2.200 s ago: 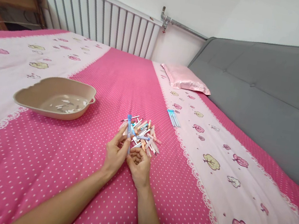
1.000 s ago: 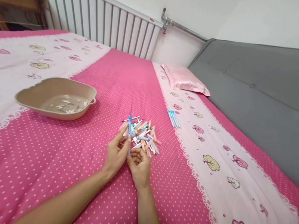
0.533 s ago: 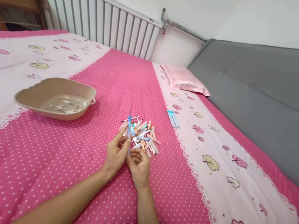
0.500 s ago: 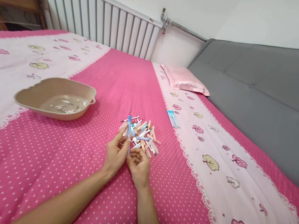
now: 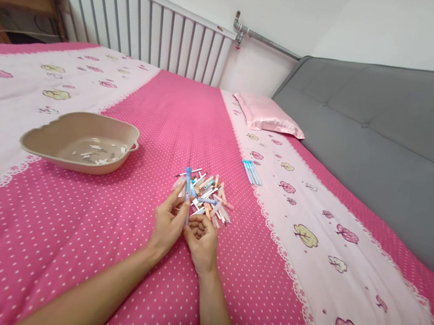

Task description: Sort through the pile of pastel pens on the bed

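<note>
A slim blue pen (image 5: 188, 182) stands nearly upright between my two hands, its darker blue end pointing away from me. My left hand (image 5: 168, 221) pinches it around the middle. At the near end, the fingertips of my right hand (image 5: 202, 240) close on the same pen, with the other fingers curled in. Just beyond my hands lies a loose pile of pen parts (image 5: 211, 197) in white, pink, orange and blue. Several light blue pens (image 5: 251, 172) lie side by side in a row, to the right of the pile.
A beige plastic basin (image 5: 77, 163) with small white pieces inside stands to the left on the pink dotted bedspread (image 5: 185, 105). A pink pillow (image 5: 269, 117) rests by the grey headboard (image 5: 385, 112). At the back is a white radiator (image 5: 140, 21).
</note>
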Available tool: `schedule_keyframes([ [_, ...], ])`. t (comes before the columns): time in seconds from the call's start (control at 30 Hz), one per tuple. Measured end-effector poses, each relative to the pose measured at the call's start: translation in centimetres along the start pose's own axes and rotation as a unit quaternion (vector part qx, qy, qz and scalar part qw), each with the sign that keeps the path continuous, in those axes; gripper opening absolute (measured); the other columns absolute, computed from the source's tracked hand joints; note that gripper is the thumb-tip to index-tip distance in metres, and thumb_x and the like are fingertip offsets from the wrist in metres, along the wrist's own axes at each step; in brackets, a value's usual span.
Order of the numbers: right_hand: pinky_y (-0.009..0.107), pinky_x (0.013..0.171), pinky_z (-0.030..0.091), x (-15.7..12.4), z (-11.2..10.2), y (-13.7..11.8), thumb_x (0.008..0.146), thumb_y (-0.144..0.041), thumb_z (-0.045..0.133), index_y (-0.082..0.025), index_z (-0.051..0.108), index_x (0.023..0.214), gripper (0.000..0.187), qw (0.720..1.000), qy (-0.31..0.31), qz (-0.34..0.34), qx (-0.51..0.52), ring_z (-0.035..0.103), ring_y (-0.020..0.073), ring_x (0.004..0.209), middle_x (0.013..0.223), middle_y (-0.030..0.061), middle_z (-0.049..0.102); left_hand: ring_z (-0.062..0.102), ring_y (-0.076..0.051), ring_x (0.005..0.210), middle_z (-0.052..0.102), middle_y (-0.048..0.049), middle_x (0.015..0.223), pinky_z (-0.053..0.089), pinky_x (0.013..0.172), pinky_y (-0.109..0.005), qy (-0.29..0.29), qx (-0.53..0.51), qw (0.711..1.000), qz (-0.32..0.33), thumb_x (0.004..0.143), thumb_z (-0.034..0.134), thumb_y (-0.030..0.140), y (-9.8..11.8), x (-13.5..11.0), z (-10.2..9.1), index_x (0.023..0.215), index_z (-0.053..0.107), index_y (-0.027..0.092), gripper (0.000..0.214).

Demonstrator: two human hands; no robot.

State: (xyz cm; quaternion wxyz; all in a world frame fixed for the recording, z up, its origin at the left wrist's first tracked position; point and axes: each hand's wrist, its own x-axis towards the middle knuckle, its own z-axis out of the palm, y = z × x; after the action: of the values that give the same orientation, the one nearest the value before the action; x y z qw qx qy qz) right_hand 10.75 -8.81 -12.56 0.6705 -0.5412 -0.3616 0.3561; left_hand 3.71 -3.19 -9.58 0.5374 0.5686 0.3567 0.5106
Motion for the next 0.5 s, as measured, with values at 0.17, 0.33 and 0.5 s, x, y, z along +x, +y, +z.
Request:
schedule_keyframes([
  [0.17, 0.021, 0.051, 0.045, 0.0, -0.04, 0.11, 0.067, -0.032, 0.069, -0.017, 0.058, 0.078, 0.022, 1.0, 0.0, -0.008, -0.003, 0.055, 0.0103, 0.057, 0.068, 0.0004, 0.059, 0.057, -0.011, 0.068, 0.067, -0.003, 0.084, 0.044, 0.065, -0.022, 0.002, -0.006, 1.0, -0.005, 0.078, 0.056, 0.027, -0.02, -0.01, 0.01, 0.131, 0.047, 0.017, 0.054],
  [0.33, 0.021, 0.05, 0.045, 0.0, 0.04, -0.03, 0.064, -0.032, 0.072, -0.017, 0.058, 0.077, 0.024, 1.0, 0.007, -0.007, -0.002, 0.056, 0.0103, 0.056, 0.068, 0.0004, 0.06, 0.056, -0.01, 0.066, 0.065, -0.0013, 0.082, 0.044, 0.064, -0.021, 0.002, -0.017, 1.0, -0.009, 0.077, 0.057, 0.027, -0.06, 0.01, 0.03, 0.132, 0.046, 0.017, 0.056],
  [0.5, 0.021, 0.05, 0.044, -0.06, 0.07, -0.17, 0.064, -0.032, 0.071, -0.018, 0.058, 0.077, 0.023, 1.0, 0.006, 0.001, 0.001, 0.055, 0.0099, 0.056, 0.068, 0.0003, 0.06, 0.057, -0.011, 0.068, 0.067, -0.0022, 0.082, 0.046, 0.064, -0.022, 0.005, -0.001, 1.0, -0.008, 0.078, 0.057, 0.029, 0.01, -0.02, 0.0, 0.13, 0.048, 0.018, 0.054],
])
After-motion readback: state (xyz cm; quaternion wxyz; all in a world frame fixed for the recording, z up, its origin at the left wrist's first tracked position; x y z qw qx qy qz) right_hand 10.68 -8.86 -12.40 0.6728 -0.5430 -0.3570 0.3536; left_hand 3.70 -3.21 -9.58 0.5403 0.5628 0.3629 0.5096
